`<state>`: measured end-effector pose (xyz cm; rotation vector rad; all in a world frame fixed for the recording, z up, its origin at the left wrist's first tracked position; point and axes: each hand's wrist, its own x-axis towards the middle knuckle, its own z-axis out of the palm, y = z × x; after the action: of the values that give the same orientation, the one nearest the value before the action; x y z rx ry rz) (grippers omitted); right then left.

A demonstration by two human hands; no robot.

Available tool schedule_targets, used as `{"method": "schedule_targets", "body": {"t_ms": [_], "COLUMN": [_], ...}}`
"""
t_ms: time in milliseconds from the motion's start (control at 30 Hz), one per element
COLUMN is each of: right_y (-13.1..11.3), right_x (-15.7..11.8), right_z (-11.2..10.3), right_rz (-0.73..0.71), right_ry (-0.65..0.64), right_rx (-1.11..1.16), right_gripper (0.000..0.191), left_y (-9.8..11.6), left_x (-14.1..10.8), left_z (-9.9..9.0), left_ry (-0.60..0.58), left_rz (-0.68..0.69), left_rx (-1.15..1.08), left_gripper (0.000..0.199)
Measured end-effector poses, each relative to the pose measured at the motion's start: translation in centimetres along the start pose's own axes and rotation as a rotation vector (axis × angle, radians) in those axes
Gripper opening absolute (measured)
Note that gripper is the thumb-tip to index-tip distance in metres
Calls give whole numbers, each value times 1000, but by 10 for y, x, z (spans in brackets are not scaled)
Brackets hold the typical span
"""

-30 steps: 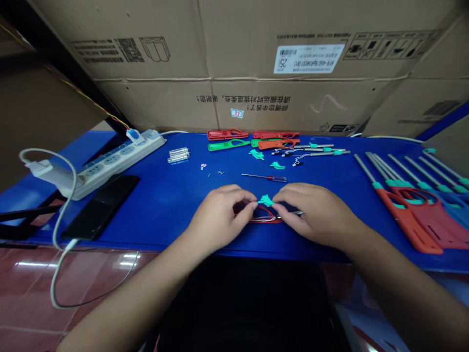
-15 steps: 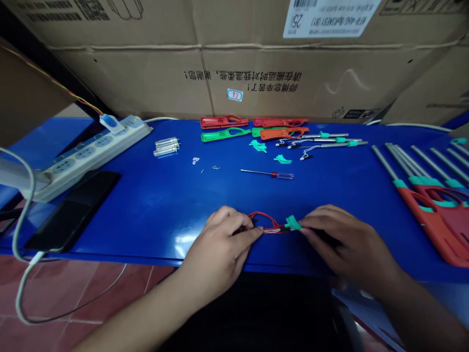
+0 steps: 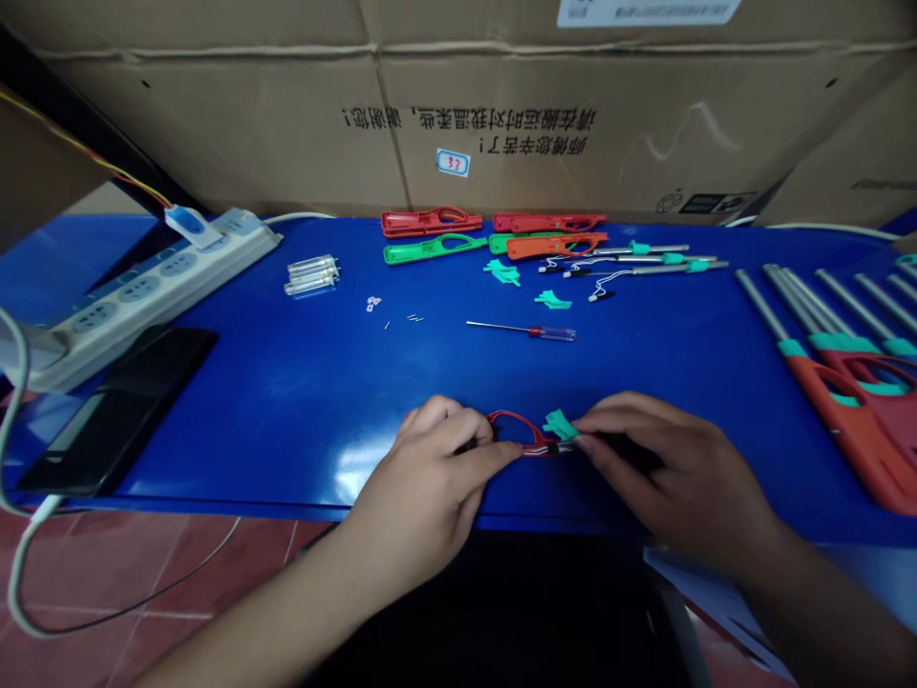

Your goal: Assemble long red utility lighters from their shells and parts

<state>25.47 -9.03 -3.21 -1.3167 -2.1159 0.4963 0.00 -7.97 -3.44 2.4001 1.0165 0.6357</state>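
The blue metal tabletop (image 3: 287, 401) runs across the frame, with cardboard cartons (image 3: 573, 124) behind it. At far right lie what appear to be finished long lighters (image 3: 852, 411), with red bodies and steel stems. At upper centre are loose lighter shells (image 3: 430, 223), steel stems (image 3: 645, 260) with teal collars, and a small screwdriver (image 3: 520, 330). I judge some units complete and these loose parts not yet fitted. At lower centre, my left hand (image 3: 430, 459) and right hand (image 3: 666, 468) hold a red lighter shell (image 3: 512, 425). My left fingers (image 3: 473, 449) are closed around its loop; my right fingers (image 3: 584, 441) pinch its end, just beside a teal plastic piece (image 3: 561, 425).
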Motion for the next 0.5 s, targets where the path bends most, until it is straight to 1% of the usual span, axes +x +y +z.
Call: {"method": "schedule_targets", "body": {"t_ms": [67, 167, 200, 333, 367, 433, 500], "right_y": [-3, -7, -8, -9, -10, -13, -17], "right_x": [1, 4, 4, 6, 6, 8, 12], "right_z": [1, 3, 3, -3, -5, -5, -1], "right_rz": [29, 15, 5, -51, -66, -87, -120], "right_ry": [-5, -28, -11, 147, 157, 125, 80], "right_rx": [-23, -43, -38, -58, -69, -80, -77], "right_gripper": [11, 11, 11, 9, 8, 8, 8], "left_y": [1, 1, 1, -1, -1, -3, -3], "left_x": [1, 3, 3, 2, 2, 1, 1], "left_z": [-1, -1, -1, -1, -1, 1, 3], "left_ry": [-9, -20, -21, 9, 26, 68, 106], "left_rz": [-3, -10, -10, 14, 26, 47, 60], "left_rx": [5, 15, 17, -20, -32, -45, -40], "left_gripper": [37, 36, 36, 31, 29, 24, 19]}}
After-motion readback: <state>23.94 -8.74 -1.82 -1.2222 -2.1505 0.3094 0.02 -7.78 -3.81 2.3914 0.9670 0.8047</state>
